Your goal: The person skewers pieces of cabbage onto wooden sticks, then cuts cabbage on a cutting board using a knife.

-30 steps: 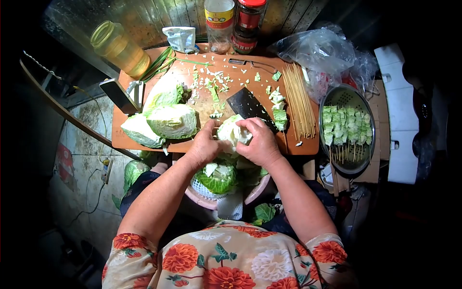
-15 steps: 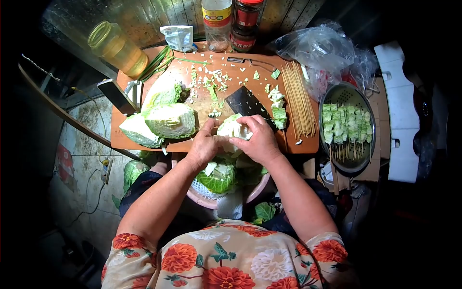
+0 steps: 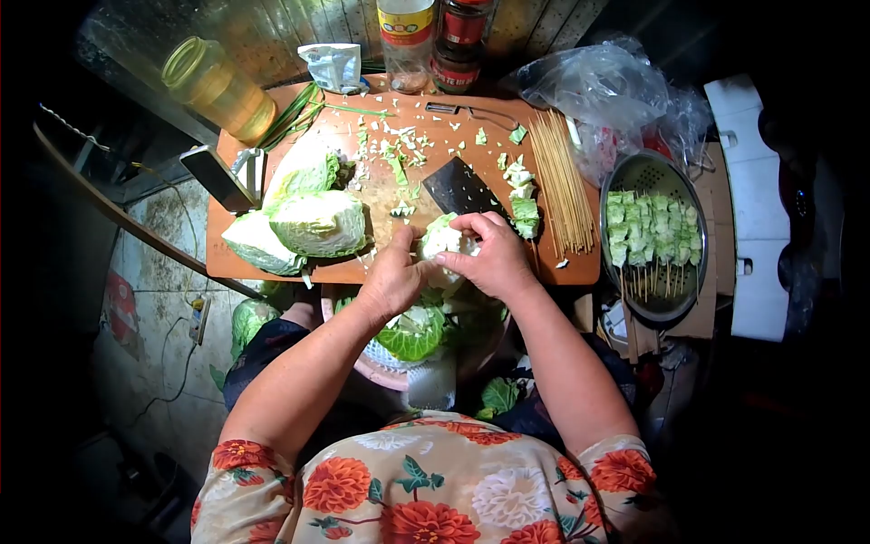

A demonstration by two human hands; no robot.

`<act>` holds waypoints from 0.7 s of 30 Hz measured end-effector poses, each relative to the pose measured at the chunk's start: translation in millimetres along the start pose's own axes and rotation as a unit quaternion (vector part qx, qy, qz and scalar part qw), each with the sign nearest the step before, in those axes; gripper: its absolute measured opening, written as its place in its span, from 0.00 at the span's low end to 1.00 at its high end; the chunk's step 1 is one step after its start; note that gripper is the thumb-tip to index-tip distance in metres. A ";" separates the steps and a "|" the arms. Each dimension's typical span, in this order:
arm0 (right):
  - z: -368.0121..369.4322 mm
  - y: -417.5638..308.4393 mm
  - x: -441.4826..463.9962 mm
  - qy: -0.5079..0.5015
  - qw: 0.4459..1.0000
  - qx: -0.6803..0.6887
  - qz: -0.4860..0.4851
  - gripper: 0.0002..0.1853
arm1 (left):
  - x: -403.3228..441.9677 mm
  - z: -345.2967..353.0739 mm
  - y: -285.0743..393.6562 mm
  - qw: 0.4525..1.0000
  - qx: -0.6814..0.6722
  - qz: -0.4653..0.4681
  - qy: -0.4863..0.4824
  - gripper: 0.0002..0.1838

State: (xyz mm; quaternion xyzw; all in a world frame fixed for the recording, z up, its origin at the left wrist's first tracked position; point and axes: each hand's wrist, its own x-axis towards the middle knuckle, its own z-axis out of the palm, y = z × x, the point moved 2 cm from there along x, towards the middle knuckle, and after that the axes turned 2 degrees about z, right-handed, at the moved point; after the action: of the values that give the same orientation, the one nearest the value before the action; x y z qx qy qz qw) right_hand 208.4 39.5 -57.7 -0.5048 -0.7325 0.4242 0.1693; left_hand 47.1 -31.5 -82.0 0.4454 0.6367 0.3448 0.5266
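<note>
My left hand [image 3: 396, 276] and my right hand [image 3: 494, 258] are closed on a pale piece of cabbage [image 3: 444, 238] at the board's near edge. Thumbs and fingers grip it from both sides. Just beyond it a dark cleaver blade [image 3: 464, 192] lies flat on the orange cutting board [image 3: 417, 109]. Large cut cabbage pieces [image 3: 319, 224] rest left of my hands. To the right, a skewer with cabbage leaves [image 3: 524, 216] lies beside a bundle of bare bamboo skewers [image 3: 562, 186]. Below my hands, more cabbage [image 3: 412, 334] sits in a pink basin [image 3: 367, 367].
A metal colander [image 3: 666, 313] at the right holds several loaded cabbage skewers [image 3: 654, 234]. A phone [image 3: 217, 179] stands at the board's left edge, near a jar of yellow liquid [image 3: 217, 91]. Jars [image 3: 458, 41], a bottle [image 3: 407, 45] and plastic bags [image 3: 589, 86] line the back.
Both hands, still holding the cabbage piece, have shifted slightly to the right. The view has moved a little; the other things lie as before.
</note>
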 end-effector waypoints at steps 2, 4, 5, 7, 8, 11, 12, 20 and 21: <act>-0.5 2.0 1.1 -0.004 1.000 -0.002 -0.008 0.27 | 1.3 0.7 -4.0 1.000 -0.003 0.003 -0.002 0.18; -1.3 1.3 1.9 -0.008 1.000 -0.004 -0.017 0.28 | 2.6 0.7 -5.1 1.000 -0.005 0.006 -0.003 0.18; -2.0 -0.6 1.8 -0.009 0.999 -0.022 -0.023 0.28 | 3.1 0.4 -5.1 1.000 -0.012 0.000 -0.003 0.18; -3.6 -7.8 -0.1 -0.012 0.999 -0.040 -0.029 0.28 | 3.0 -0.1 -4.1 1.000 -0.019 -0.006 -0.003 0.19; -3.9 -13.4 -2.0 -0.006 0.997 -0.075 -0.030 0.28 | 2.3 -0.6 -2.1 1.000 -0.009 0.002 0.000 0.19; 1.0 -15.2 -3.9 0.012 0.990 -0.132 -0.047 0.26 | -0.1 -0.4 7.0 1.000 0.005 0.006 0.003 0.20; 2.4 -15.3 -4.3 0.025 0.986 -0.153 -0.063 0.26 | -0.4 -0.7 8.4 1.000 0.011 0.002 0.004 0.20; -1.5 -17.6 -6.8 0.044 0.992 -0.116 -0.028 0.23 | 0.4 -2.0 7.9 0.996 0.084 -0.001 0.023 0.26; -4.0 -17.6 -7.0 0.045 0.995 -0.093 -0.011 0.22 | -0.4 -2.1 10.7 0.994 0.102 0.003 0.029 0.26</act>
State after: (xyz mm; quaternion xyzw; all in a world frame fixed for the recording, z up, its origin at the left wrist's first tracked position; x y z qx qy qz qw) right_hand 203.7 32.8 -40.2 -0.5286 -0.7660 0.3293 0.1592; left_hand 47.2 -28.0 -71.6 0.4889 0.6822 0.2923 0.4584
